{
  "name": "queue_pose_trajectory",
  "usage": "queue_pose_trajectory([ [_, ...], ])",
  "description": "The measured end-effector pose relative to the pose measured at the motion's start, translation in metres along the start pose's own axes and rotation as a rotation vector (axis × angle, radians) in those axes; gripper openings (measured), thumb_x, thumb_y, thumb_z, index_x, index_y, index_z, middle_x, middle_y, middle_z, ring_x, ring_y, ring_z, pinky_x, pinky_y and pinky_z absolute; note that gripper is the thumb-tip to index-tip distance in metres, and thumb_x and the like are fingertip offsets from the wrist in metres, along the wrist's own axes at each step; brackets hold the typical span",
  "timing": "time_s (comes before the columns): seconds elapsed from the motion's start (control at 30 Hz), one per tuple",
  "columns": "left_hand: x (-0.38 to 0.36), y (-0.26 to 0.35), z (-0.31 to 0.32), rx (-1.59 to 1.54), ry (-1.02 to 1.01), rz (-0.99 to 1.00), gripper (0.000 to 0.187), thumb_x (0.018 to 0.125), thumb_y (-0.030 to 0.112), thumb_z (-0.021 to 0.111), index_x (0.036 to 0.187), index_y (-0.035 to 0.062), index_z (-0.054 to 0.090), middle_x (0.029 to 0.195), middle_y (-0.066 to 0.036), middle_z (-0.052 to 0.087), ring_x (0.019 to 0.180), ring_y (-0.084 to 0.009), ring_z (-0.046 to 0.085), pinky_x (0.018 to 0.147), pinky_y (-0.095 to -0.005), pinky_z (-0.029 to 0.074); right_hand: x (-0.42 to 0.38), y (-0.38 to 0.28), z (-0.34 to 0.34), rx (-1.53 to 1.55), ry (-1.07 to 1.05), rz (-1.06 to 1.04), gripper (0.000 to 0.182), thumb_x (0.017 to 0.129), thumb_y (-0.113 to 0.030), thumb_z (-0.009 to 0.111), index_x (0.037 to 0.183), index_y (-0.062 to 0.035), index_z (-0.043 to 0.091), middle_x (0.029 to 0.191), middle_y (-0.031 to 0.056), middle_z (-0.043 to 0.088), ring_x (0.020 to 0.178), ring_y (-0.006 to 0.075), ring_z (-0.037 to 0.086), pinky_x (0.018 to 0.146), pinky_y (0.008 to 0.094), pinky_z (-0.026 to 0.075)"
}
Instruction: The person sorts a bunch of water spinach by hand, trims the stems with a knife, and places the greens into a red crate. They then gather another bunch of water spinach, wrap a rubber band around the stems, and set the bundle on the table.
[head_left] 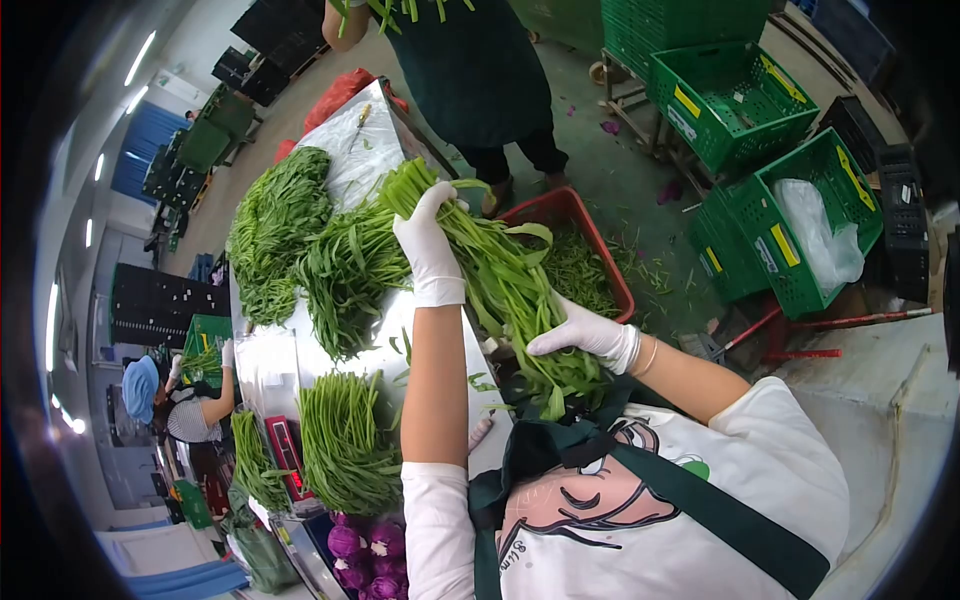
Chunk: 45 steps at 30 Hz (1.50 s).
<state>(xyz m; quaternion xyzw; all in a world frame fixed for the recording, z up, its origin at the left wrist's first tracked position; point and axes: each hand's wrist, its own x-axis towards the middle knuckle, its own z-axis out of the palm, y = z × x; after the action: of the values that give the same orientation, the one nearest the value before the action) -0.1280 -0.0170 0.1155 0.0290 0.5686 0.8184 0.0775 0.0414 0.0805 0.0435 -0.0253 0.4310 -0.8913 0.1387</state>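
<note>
My left hand (430, 245), in a white glove, is closed round the stem end of a long bunch of leafy greens (495, 265) that looks like water spinach. Lower on the same bunch, my gloved right hand (585, 335) is wrapped against the leafy part, its fingers partly hidden by leaves. The bunch slants over the table edge, with the cut stems pointing away from me. Beyond my left hand lie loose piles of the same greens (350, 250) and a larger heap (280, 230). Closer in, a tidy bundle (345, 440) rests on the metal table (385, 370).
A red crate (617, 270) with green trimmings stands on the floor beside the table. Green crates (735, 110) are stacked at right. A scale (287, 455), another bundle (258, 465) and purple onions (370, 550) sit nearby. One co-worker (470, 70) stands opposite, another (195, 410) at left.
</note>
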Motion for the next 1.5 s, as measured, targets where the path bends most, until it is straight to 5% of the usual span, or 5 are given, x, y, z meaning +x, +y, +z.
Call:
queue_pose_trajectory([
  [0.17, 0.001, -0.01, -0.01, -0.058, -0.061, -0.07, 0.014, 0.08, 0.012, 0.059, 0.074, -0.0005, 0.057, 0.07, -0.01, 0.06, 0.061, -0.0185, 0.058, 0.06, -0.0285, 0.047, -0.01, -0.014, -0.023, -0.196, -0.024, 0.015, 0.09, 0.075, -0.023, 0.075, 0.145, -0.0038, 0.022, 0.14, 0.0116, 0.037, 0.127, 0.019, 0.039, 0.105, 0.0322, 0.032],
  [0.3, -0.009, -0.005, -0.012, 0.022, -0.089, 0.04, 0.008, 0.081, 0.008, 0.061, 0.081, 0.0, 0.059, 0.071, -0.009, 0.06, 0.063, -0.0167, 0.058, 0.061, -0.0279, 0.047, 0.001, -0.04, -0.071, -0.725, 0.577, -0.41, 0.083, 0.077, -0.036, 0.074, 0.139, -0.0009, 0.032, 0.135, 0.0163, 0.04, 0.124, 0.0228, 0.042, 0.104, 0.0346, 0.033],
  [0.63, -0.031, -0.001, 0.001, 0.194, -0.214, 0.043, 0.027, 0.075, 0.004, 0.075, 0.096, 0.0015, 0.06, 0.088, -0.003, 0.063, 0.075, -0.0096, 0.059, 0.071, -0.0238, 0.047, 0.033, -0.081, -0.028, -0.861, 0.339, -0.409, 0.024, 0.077, -0.016, 0.068, 0.097, -0.002, 0.066, 0.082, 0.0093, 0.068, 0.077, 0.0158, 0.065, 0.075, 0.0281, 0.05],
  [1.03, -0.028, -0.016, -0.025, 0.2, -0.439, -0.042, 0.048, 0.071, 0.007, 0.078, 0.112, 0.0004, 0.054, 0.102, -0.006, 0.062, 0.089, -0.0138, 0.06, 0.082, -0.0279, 0.047, 0.03, -0.119, -0.031, -1.466, 0.492, -0.797, 0.016, 0.076, -0.02, 0.072, 0.087, -0.0076, 0.069, 0.081, 0.0067, 0.067, 0.074, 0.0237, 0.064, 0.066, 0.0292, 0.05],
  [1.5, -0.029, -0.01, -0.047, -0.077, -0.123, -0.044, 0.032, 0.081, 0.003, 0.067, 0.11, 0.0031, 0.054, 0.097, -0.007, 0.06, 0.085, -0.015, 0.061, 0.072, -0.0301, 0.052, 0.051, -0.073, -0.008, -1.287, 0.15, -0.28, 0.042, 0.074, -0.033, 0.071, 0.099, -0.0001, 0.063, 0.087, 0.0172, 0.066, 0.081, 0.0309, 0.063, 0.076, 0.0348, 0.048],
])
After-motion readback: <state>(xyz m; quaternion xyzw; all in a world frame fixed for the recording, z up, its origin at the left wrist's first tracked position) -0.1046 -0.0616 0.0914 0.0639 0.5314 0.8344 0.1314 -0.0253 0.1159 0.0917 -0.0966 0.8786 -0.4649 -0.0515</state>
